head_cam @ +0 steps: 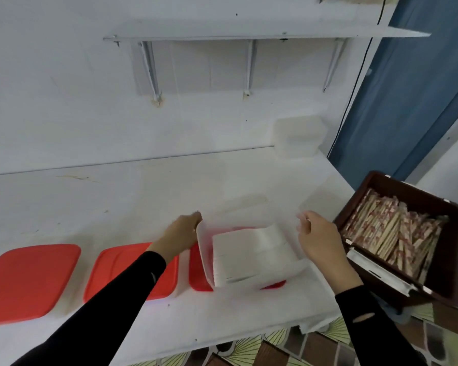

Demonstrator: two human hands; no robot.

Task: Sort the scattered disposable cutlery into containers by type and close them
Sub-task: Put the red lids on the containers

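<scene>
Over red lid [197, 273], clear tub [203, 250] of white packets [249, 256]

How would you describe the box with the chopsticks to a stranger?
Start at the white table and go to its right edge, below the blue panel. There stands a dark brown box. Unlike the translucent container beside it, it is opaque and holds paper-wrapped chopsticks.
</scene>
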